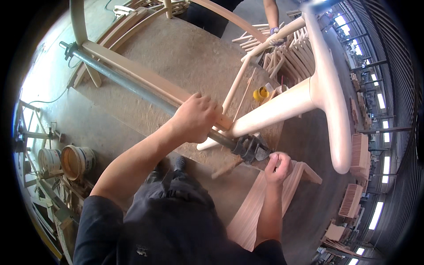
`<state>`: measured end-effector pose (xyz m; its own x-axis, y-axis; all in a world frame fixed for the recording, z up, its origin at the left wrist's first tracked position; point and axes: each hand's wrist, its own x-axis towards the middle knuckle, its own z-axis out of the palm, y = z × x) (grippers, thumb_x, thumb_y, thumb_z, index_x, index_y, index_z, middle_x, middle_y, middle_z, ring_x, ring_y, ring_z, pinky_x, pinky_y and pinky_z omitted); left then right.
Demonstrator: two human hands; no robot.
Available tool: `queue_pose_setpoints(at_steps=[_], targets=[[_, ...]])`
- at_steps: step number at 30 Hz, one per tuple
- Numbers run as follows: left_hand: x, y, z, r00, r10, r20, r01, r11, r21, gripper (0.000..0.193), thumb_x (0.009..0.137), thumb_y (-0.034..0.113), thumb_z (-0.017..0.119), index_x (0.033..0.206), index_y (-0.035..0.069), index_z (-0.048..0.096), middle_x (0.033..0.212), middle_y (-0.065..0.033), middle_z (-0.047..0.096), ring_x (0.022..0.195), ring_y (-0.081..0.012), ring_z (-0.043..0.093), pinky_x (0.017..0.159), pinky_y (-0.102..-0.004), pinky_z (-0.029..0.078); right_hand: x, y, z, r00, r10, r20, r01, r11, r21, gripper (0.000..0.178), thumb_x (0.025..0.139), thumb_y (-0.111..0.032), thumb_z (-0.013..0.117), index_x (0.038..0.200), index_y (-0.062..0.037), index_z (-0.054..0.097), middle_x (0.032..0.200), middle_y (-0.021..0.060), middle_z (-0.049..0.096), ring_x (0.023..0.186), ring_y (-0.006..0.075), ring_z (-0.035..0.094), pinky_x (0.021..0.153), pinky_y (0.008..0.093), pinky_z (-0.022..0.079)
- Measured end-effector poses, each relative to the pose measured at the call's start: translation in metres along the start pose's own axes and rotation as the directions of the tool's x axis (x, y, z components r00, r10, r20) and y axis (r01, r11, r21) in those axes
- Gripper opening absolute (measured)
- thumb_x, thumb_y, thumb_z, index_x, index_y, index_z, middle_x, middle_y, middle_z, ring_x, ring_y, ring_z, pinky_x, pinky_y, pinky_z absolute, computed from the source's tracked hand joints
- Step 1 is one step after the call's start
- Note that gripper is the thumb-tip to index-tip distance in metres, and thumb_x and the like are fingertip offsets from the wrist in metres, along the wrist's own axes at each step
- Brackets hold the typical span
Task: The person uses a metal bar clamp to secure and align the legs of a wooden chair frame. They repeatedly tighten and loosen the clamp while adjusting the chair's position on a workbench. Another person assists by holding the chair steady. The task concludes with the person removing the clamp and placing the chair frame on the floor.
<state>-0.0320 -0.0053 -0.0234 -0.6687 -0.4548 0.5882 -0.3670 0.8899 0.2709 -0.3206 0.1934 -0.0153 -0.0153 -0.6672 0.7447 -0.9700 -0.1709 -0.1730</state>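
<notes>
A long grey pipe clamp [128,86] runs along a pale wooden rail [137,70] of a chair frame, from the upper left to the middle. My left hand [198,117] is wrapped over the clamp's bar, close to the rail's near end. The clamp's screw head [251,148] sits below a thick, rounded chair leg [278,108]. Just beyond that head, my right hand [279,167] has its fingers curled and pressed together at the screw's end; the part they grip is mostly hidden. A curved wooden top piece [329,92] joins the leg at the right.
A worn workbench [172,48] lies under the frame, with a yellow round container [261,93] on it. Across the bench, another person's hand [277,37] touches the frame. Wooden boards [251,207] lean near my right forearm. Buckets [77,162] stand on the floor at left.
</notes>
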Motion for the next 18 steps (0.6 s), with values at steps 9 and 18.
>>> queue_pose_setpoints(at_steps=[9, 18], targets=[[0.009, 0.010, -0.021, 0.992, 0.025, -0.124, -0.033, 0.997, -0.067, 0.034, 0.060, 0.011, 0.073, 0.090, 0.028, 0.072, 0.086, 0.0013, 0.058, 0.087, -0.0253, 0.062, 0.069, -0.0430, 0.048, 0.072, 0.048, 0.017, 0.544, 0.555, 0.630, -0.814, 0.531, 0.234, 0.016, 0.102, -0.017, 0.056, 0.094, -0.0018, 0.057, 0.060, 0.0035, 0.055, 0.047, 0.0122, 0.055, 0.042, 0.0253, 0.041], [0.009, 0.011, -0.018, 0.999, -0.045, 0.030, 0.046, 0.999, -0.018, 0.041, 0.062, 0.009, 0.078, 0.092, 0.037, 0.073, 0.084, 0.0057, 0.059, 0.093, -0.0217, 0.063, 0.074, -0.0415, 0.049, -0.073, 0.071, 0.090, 0.116, 0.358, 0.927, -0.834, -0.472, 0.286, 0.019, 0.100, -0.021, 0.058, 0.108, -0.0040, 0.062, 0.099, 0.0064, 0.065, 0.084, 0.0150, 0.062, 0.070, 0.0289, 0.050]])
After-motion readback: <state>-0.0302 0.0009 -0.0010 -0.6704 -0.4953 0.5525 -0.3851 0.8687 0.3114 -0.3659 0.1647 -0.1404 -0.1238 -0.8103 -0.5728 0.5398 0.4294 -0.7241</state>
